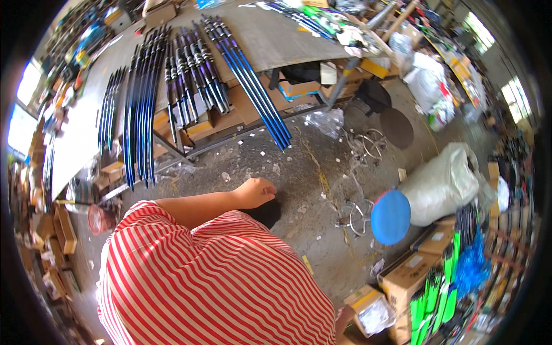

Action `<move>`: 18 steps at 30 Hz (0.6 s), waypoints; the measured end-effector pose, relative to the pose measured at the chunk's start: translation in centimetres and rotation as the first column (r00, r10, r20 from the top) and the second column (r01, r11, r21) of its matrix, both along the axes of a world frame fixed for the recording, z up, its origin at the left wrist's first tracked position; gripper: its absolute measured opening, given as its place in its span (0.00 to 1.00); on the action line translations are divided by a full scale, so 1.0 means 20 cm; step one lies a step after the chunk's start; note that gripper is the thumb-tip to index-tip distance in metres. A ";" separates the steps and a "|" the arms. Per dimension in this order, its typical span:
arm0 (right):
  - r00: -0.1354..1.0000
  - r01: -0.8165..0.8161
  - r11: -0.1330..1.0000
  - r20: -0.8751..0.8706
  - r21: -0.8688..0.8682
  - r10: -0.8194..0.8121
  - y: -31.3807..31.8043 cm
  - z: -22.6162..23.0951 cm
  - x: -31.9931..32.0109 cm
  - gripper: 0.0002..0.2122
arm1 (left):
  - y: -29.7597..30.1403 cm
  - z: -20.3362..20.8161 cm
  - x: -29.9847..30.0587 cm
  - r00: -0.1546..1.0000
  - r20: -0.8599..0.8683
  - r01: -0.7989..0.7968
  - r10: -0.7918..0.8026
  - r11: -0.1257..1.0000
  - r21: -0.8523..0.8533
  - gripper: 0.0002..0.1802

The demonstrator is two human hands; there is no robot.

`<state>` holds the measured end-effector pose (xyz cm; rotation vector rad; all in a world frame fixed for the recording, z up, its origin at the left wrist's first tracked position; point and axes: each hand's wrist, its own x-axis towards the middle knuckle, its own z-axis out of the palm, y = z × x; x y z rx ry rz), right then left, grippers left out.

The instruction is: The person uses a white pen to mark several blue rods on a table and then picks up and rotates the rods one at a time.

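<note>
My left hand reaches out in front of my red-and-white striped shirt, over the stained floor. Its fingers are loosely curled in, and nothing shows in them. Just below it is a dark round seat, partly hidden by my shirt. Beyond the hand, blue-and-black fishing rods lie in a bundle with their ends past the table's edge. At the lower right, only a sliver of skin of my right arm or hand shows beside my shirt; its fingers are hidden.
More rod bundles lie on the long grey table. A blue round stool stands at right, by a big pale sack. Cardboard boxes and bright green strips fill the lower right. Dark stools stand farther back.
</note>
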<state>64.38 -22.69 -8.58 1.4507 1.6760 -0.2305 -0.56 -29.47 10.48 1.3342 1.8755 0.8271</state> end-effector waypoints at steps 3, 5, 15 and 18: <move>-0.080 0.763 0.571 -0.921 -0.303 -0.381 0.62 -0.21 0.38 0.08 | 0.20 -0.32 -0.13 0.844 0.355 -0.353 0.402 0.915 -0.196 0.22; 0.236 0.567 0.823 -0.949 -0.040 -0.209 0.90 -0.32 0.07 0.05 | 0.42 -0.35 -0.23 0.423 0.646 -0.536 0.635 0.750 -0.387 0.30; 0.488 0.093 0.957 -0.825 -0.276 -0.286 1.54 0.05 -1.79 0.05 | 0.74 -0.51 -0.55 -0.505 0.863 -0.491 -0.030 0.832 -0.258 0.31; 0.549 0.012 0.955 -0.796 -0.297 -0.254 1.77 0.07 -2.01 0.06 | 0.77 -0.51 -0.54 -0.539 0.841 -0.527 -0.055 0.801 -0.286 0.29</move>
